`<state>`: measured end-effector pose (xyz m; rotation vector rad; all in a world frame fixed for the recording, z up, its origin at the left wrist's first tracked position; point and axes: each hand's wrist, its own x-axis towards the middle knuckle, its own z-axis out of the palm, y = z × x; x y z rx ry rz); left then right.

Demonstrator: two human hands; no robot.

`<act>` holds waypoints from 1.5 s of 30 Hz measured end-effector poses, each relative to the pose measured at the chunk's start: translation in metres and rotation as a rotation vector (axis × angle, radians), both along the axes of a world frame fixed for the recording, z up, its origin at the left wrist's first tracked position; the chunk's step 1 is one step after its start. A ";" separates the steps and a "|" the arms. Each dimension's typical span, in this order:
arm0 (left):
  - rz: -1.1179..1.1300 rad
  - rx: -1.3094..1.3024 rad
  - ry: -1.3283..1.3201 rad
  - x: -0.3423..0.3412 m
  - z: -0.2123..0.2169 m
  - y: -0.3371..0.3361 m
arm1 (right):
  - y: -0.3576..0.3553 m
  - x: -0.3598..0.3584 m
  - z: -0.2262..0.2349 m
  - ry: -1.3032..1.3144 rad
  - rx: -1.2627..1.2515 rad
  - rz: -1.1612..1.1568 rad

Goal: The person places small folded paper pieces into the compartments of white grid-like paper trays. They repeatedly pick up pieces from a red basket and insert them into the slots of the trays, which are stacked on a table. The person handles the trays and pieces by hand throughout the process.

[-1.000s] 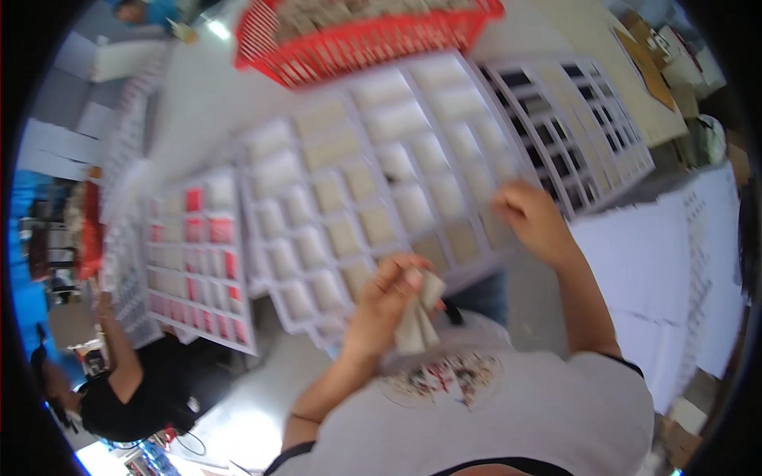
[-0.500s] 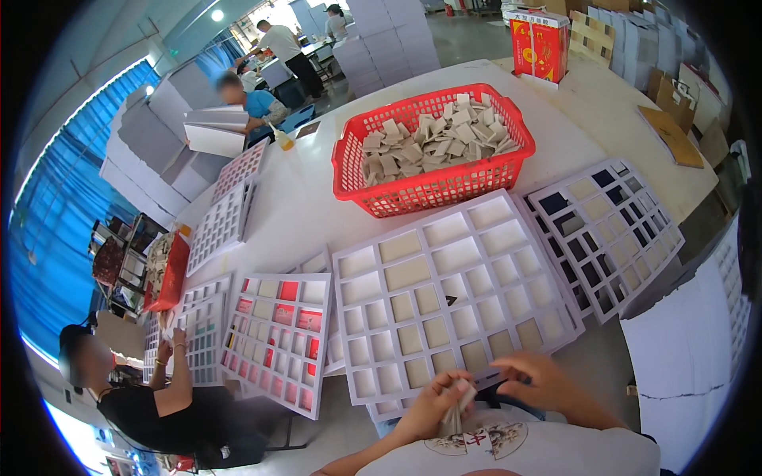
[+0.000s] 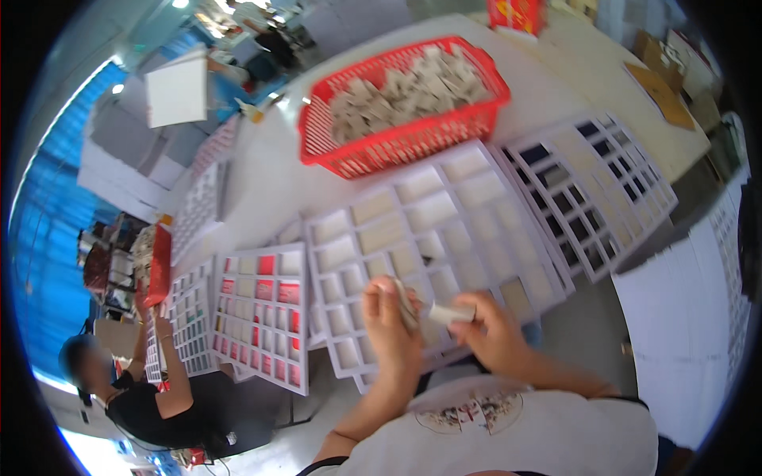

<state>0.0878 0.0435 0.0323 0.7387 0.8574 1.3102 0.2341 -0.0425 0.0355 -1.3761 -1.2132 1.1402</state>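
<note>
My left hand (image 3: 389, 329) is closed around a small bunch of beige board pieces (image 3: 406, 305), held over the near part of a large white compartment tray (image 3: 318, 278). Between the fingers of my right hand (image 3: 494, 332) is one pale board piece (image 3: 449, 314), its end close to the left hand. Several of the tray's compartments have beige bottoms and others look white. A small dark mark (image 3: 427, 259) shows in a middle compartment. Beyond the tray stands a red plastic basket (image 3: 413, 147) heaped with loose beige board pieces (image 3: 421, 91).
Right of the tray lies another tray (image 3: 567, 186) with dark compartments; left of it, one with red and pink compartments (image 3: 259, 317). A co-worker in black (image 3: 171, 397) works at far-left trays near a smaller red basket (image 3: 161, 270). A white panel (image 3: 176, 94) is held up at the back.
Both my hands have moved forward over the tray. The right hand, empty before, now grips a board piece. The view has shifted, and the white panel at the back has been lifted.
</note>
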 end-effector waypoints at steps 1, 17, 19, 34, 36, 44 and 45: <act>-0.002 -0.057 -0.063 -0.004 0.002 0.004 | 0.003 0.015 -0.002 -0.177 0.203 -0.061; -0.976 -0.295 0.222 0.005 -0.008 -0.040 | -0.007 0.084 0.010 0.196 -0.074 -0.004; -0.976 -0.272 0.240 0.003 -0.012 -0.043 | -0.007 0.069 0.008 0.158 -0.122 -0.034; -0.991 -0.284 0.400 -0.005 -0.019 -0.047 | 0.005 0.142 -0.019 -0.673 0.051 -0.049; -0.976 -0.298 0.410 -0.005 -0.019 -0.047 | 0.000 0.134 -0.019 -0.830 0.083 -0.028; -0.960 -0.274 0.317 -0.011 -0.022 -0.049 | -0.055 0.111 -0.025 -0.998 0.173 0.143; -0.957 -0.288 0.289 -0.012 -0.023 -0.049 | -0.056 0.114 -0.028 -0.921 0.168 0.112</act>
